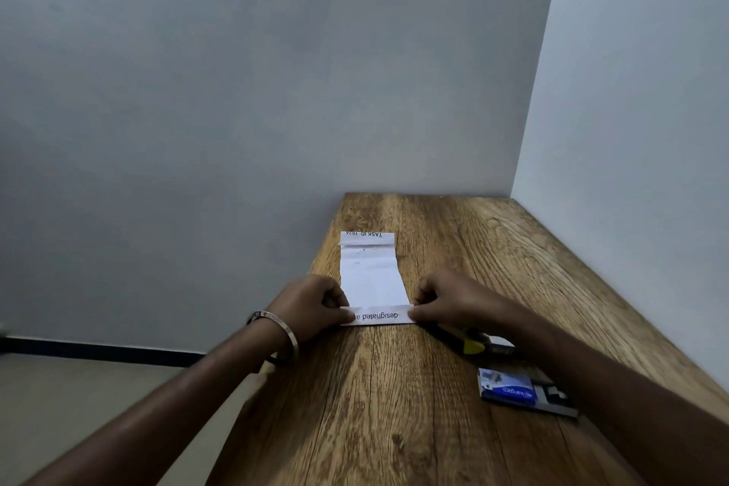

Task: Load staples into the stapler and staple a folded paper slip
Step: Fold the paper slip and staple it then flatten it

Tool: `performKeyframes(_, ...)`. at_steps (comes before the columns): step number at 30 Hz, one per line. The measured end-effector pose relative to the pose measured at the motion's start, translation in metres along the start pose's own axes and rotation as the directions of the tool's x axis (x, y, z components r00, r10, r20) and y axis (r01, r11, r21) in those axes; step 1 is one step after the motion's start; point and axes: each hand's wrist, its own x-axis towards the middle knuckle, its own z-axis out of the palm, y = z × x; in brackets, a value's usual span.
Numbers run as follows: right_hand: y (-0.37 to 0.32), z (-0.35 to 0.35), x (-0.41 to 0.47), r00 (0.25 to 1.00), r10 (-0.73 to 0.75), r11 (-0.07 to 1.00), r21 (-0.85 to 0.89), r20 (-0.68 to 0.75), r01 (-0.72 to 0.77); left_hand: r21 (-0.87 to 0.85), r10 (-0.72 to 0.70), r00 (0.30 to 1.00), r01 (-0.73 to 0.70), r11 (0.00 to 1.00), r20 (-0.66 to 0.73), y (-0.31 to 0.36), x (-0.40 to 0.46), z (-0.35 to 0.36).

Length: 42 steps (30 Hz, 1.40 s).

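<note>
A white paper slip (371, 276) lies lengthwise on the wooden table (394, 406), its near end folded over so that printed text shows upside down. My left hand (315, 306) pinches the fold's left end and my right hand (445, 300) pinches its right end. A black and yellow stapler (475, 343) lies on the table under my right forearm, mostly hidden by it. A blue staple box (509, 387) rests near the right side, beside the same forearm.
The table stands in a corner, with a grey wall behind it and a white wall along its right side. Its left edge drops off to the floor. A metal bracelet is on my left wrist.
</note>
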Motion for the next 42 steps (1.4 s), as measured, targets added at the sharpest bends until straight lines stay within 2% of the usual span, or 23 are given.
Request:
performKeyframes(7, -0.001, 0.005, 0.008, 0.999, 0.038, 0.997, -0.07, -0.012, -0.039, 0.065, 0.006, 0.998, -0.002, 0.998, -0.06, -0.003, 0.0, 0.007)
performKeyframes(11, 0.001, 0.01, 0.008, 0.997, 0.048, 0.997, -0.058, -0.067, -0.052, 0.122, 0.053, 0.995, -0.042, 0.992, -0.087, 0.0, -0.004, 0.008)
performKeyframes(13, 0.002, 0.015, 0.002, 0.988, -0.057, 0.991, -0.13, -0.143, 0.038, 0.186, 0.142, 0.985, -0.122, 0.975, -0.1, 0.002, -0.008, 0.011)
performKeyframes(14, 0.002, 0.018, -0.001, 0.969, -0.159, 0.966, -0.234, -0.187, 0.113, 0.226, 0.206, 0.973, -0.179, 0.957, -0.102, 0.003, -0.011, 0.013)
performKeyframes(16, 0.001, 0.025, -0.006, 0.892, -0.392, 0.839, -0.486, -0.226, 0.245, 0.347, 0.351, 0.932, -0.301, 0.888, -0.089, 0.007, -0.013, 0.015)
performKeyframes(18, -0.007, 0.029, -0.009, 0.817, -0.546, 0.7, -0.639, -0.187, 0.321, 0.453, 0.462, 0.887, -0.401, 0.796, -0.026, 0.012, -0.013, 0.015)
performKeyframes(20, -0.013, 0.032, -0.009, 0.788, -0.603, 0.628, -0.683, -0.123, 0.373, 0.479, 0.496, 0.867, -0.458, 0.749, 0.053, 0.016, -0.014, 0.015)
performKeyframes(22, -0.015, 0.034, -0.009, 0.793, -0.599, 0.624, -0.687, -0.112, 0.374, 0.476, 0.496, 0.864, -0.472, 0.742, 0.083, 0.019, -0.016, 0.015)
performKeyframes(26, -0.014, 0.033, -0.014, 0.828, -0.55, 0.681, -0.633, -0.108, 0.369, 0.467, 0.471, 0.877, -0.457, 0.757, 0.095, 0.019, -0.016, 0.017)
performKeyframes(32, -0.011, 0.035, -0.014, 0.836, -0.536, 0.706, -0.605, -0.116, 0.369, 0.456, 0.47, 0.882, -0.427, 0.781, 0.022, 0.014, -0.019, 0.019)
performKeyframes(38, -0.009, 0.032, -0.012, 0.851, -0.517, 0.703, -0.612, -0.092, 0.361, 0.457, 0.45, 0.893, -0.391, 0.799, -0.022, 0.013, -0.019, 0.021)
performKeyframes(42, -0.007, 0.028, -0.014, 0.848, -0.522, 0.681, -0.644, -0.09, 0.35, 0.458, 0.413, 0.911, -0.37, 0.808, 0.008, 0.014, -0.018, 0.02)
